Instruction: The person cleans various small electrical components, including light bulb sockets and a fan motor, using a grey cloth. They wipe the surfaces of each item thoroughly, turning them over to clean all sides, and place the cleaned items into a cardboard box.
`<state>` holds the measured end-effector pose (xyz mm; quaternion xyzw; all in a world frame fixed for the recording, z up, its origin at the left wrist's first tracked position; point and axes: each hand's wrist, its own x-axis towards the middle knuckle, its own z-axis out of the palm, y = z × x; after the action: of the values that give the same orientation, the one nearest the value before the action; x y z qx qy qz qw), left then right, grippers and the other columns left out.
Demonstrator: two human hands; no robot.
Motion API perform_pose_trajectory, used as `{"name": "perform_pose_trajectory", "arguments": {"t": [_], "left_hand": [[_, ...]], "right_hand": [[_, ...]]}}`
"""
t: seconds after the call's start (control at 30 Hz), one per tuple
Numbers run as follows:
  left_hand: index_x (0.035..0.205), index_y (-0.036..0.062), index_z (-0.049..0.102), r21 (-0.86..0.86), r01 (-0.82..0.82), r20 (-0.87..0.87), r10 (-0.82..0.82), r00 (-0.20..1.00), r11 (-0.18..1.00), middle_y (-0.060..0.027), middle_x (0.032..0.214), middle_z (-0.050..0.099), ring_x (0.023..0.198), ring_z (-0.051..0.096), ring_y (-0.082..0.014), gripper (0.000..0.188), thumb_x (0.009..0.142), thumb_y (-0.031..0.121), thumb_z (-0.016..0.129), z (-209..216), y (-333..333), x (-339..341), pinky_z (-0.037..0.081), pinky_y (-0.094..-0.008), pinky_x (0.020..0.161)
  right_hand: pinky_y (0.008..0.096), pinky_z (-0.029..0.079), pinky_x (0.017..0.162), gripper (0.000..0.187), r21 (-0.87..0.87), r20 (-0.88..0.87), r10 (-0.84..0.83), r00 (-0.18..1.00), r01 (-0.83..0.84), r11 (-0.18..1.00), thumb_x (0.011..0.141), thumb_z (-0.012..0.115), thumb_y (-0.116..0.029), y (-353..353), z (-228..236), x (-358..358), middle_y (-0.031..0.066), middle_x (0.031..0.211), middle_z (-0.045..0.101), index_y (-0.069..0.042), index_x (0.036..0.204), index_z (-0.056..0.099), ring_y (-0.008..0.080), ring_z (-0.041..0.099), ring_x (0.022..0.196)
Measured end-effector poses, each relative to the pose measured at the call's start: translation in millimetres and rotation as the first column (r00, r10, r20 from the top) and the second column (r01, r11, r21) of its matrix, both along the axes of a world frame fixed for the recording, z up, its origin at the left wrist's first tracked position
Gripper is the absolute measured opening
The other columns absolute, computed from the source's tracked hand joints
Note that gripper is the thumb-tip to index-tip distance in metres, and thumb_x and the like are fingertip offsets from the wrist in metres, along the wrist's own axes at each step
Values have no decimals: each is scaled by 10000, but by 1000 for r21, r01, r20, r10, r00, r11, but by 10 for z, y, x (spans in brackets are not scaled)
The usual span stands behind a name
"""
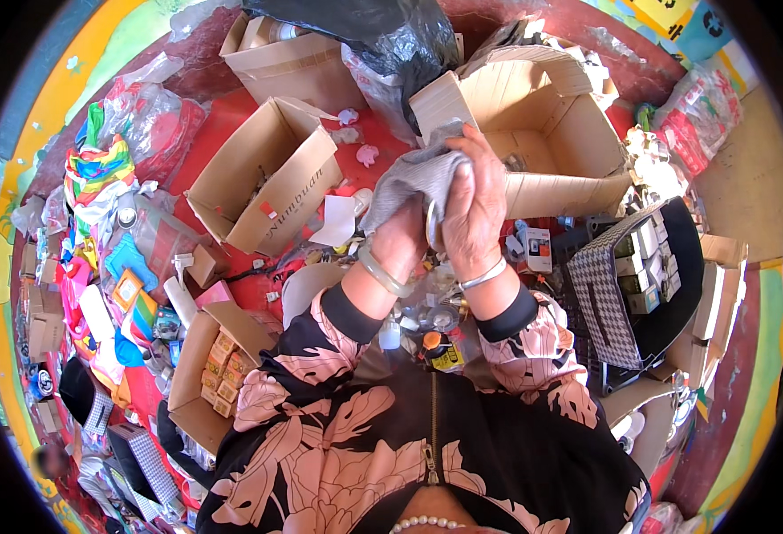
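Both my arms reach forward, and my hands meet around a grey ribbed cloth [416, 181]. My left hand [398, 238] is closed under the cloth, which covers its fingers. My right hand [478, 203] presses the cloth from the right side with its fingers bent over it. Between my palms shows the curved, shiny rim of a small round object [433, 228]; its kind is hidden by the cloth and hands. Below my wrists lie clear glass-like pieces [427, 307] and a small dark jar with an orange top [436, 342].
Ahead stand an open cardboard box [271, 191] and a larger open carton [578, 133]. A black plastic bag [382, 44] is behind them. At right sits a checked bin [600, 303] with small boxes; at left, a carton of small packets [197, 378] and piled colourful cloths [102, 178].
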<state>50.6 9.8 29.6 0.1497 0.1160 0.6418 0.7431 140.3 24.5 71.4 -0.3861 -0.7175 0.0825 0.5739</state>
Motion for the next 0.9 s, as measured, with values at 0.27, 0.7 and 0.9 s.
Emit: {"name": "perform_pose_trajectory", "arguments": {"t": [0.27,0.7,0.9], "left_hand": [[1128,22,540,-63,-74,14,75,997,995,-109,1055,609,934,618,-230,306,932,227,426,19,-38,-53,522,-338,811],[1161,19,493,24,-59,95,57,994,998,-134,1107,572,970,582,-260,365,944,278,353,-52,40,-273,470,-372,878],[834,33,590,599,-458,-731,682,24,657,-136,749,602,694,591,-291,151,761,165,589,-197,90,-108,454,-356,610]], "right_hand": [[290,472,754,324,-453,-450,-318,834,93,886,928,464,-239,604,-77,671,122,988,624,50,989,599,196,588,846],[296,469,788,276,-405,-105,419,902,-423,811,768,621,-48,-174,305,230,96,1026,595,-4,1038,585,198,572,951],[393,457,814,273,-95,60,106,993,-100,990,684,573,28,-67,-33,-65,156,980,589,-18,953,589,343,557,907]]}}
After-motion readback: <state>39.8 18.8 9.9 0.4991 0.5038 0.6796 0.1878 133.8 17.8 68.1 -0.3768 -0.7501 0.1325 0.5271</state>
